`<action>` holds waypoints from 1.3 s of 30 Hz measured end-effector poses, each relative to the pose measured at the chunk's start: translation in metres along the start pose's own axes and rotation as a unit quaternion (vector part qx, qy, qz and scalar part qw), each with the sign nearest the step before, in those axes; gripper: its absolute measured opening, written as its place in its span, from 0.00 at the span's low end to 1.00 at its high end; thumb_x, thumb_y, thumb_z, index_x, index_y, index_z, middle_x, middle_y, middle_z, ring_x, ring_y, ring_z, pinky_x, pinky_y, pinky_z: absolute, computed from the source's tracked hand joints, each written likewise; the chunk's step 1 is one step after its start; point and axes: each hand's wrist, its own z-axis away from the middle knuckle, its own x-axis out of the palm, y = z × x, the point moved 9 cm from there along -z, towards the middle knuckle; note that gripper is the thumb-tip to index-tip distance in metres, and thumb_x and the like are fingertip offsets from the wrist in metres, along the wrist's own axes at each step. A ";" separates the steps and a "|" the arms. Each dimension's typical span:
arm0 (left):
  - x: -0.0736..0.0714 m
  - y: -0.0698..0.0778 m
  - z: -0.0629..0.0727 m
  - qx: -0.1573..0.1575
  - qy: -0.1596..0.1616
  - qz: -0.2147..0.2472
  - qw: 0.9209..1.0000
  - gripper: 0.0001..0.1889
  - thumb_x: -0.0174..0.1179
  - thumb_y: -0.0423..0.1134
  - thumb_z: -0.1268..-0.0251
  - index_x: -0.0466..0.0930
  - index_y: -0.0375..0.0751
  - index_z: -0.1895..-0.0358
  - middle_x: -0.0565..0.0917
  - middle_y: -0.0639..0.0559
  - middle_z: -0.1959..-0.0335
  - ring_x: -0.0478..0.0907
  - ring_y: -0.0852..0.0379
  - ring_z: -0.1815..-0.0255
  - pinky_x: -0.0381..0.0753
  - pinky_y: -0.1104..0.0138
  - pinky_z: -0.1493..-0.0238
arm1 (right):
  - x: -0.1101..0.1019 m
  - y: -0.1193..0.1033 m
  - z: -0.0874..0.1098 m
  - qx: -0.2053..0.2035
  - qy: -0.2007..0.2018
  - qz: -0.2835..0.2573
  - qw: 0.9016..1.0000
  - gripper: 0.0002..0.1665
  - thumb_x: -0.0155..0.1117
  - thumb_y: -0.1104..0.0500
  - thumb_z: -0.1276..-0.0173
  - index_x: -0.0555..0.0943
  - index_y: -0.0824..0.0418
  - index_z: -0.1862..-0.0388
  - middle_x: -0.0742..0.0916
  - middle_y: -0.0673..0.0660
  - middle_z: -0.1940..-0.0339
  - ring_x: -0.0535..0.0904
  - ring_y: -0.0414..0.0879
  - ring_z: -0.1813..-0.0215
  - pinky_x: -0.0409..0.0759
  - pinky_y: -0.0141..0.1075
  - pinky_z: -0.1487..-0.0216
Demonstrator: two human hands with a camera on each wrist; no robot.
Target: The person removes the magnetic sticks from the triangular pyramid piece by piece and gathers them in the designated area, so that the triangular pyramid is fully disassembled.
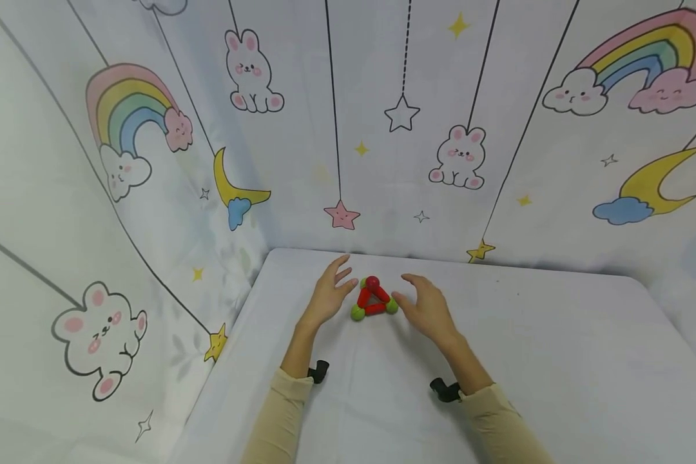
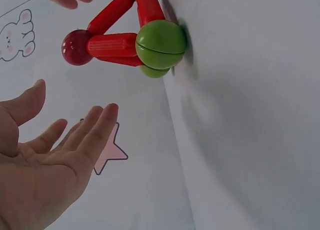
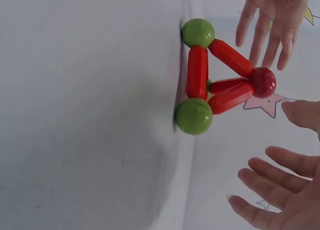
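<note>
A small pyramid of red rods and balls (image 1: 375, 309) stands on the white table, with a red ball (image 3: 262, 82) at its top and green balls (image 2: 161, 43) at its base corners. To its left, my left hand (image 1: 327, 298) is held with fingers apart and extended, gripping nothing. On the other side, my right hand (image 1: 429, 310) has its fingers spread and slightly bent, also holding nothing. Both wrist views show a gap between the nearer hand and the pyramid. The rear base corner is mostly hidden by the rods and the top ball.
A white cloth covers the table (image 1: 557, 341). Behind and to the left hangs a white curtain (image 1: 383, 167) printed with rabbits, stars and rainbows. Black camera mounts (image 1: 320, 372) sit at both wrists, beside beige sleeves (image 1: 281, 412).
</note>
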 end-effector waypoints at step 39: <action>0.034 -0.004 -0.015 -0.008 0.047 0.151 0.987 0.40 0.70 0.24 0.36 0.65 0.49 0.23 0.77 0.47 0.29 0.84 0.45 0.39 0.87 0.62 0.48 | 0.040 -0.004 -0.019 -0.017 0.060 -0.088 0.994 0.16 0.78 0.62 0.35 0.90 0.63 0.49 0.92 0.58 0.59 0.90 0.56 0.57 0.88 0.52 0.52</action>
